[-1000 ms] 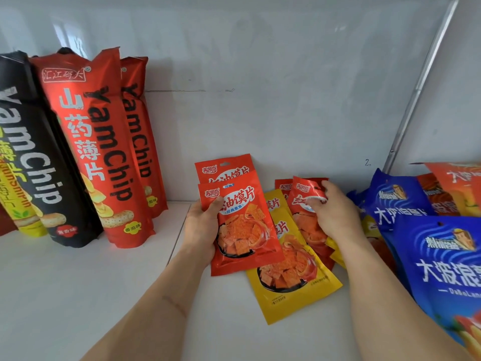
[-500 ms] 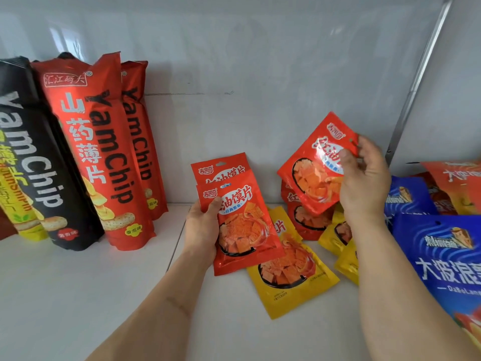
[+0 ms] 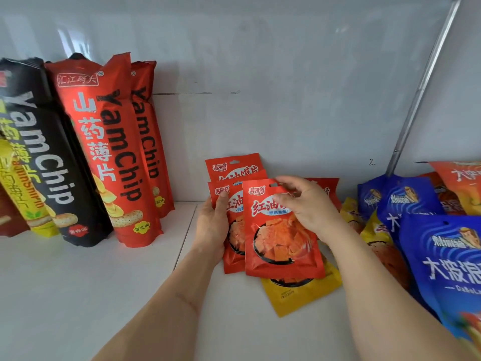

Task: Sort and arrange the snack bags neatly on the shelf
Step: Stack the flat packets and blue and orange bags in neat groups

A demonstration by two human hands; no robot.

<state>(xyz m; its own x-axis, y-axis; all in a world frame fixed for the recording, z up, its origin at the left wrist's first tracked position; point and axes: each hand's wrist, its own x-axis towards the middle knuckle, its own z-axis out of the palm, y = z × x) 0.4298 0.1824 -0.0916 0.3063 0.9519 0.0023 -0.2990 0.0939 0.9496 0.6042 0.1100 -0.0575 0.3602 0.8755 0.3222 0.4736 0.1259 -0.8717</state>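
Head view, left hand (image 3: 212, 227): grips a small red snack pouch (image 3: 234, 230) at its left edge, thumb across the front, propped upright to anchor a stack.
Head view, right hand (image 3: 307, 207): pinches the top of a second red pouch (image 3: 282, 246), laid overlapping the first, likely to square like with like.
Behind: a third red pouch (image 3: 234, 168) leaning on the back wall.
Underneath: a yellow pouch (image 3: 299, 295) flat on the shelf (image 3: 104, 282), unsorted.
Left: tall red YamChip bags (image 3: 104, 152) and a black YamChip bag (image 3: 39, 152) upright, already grouped.
Right: blue bags (image 3: 442, 256) heaped, awaiting sorting.
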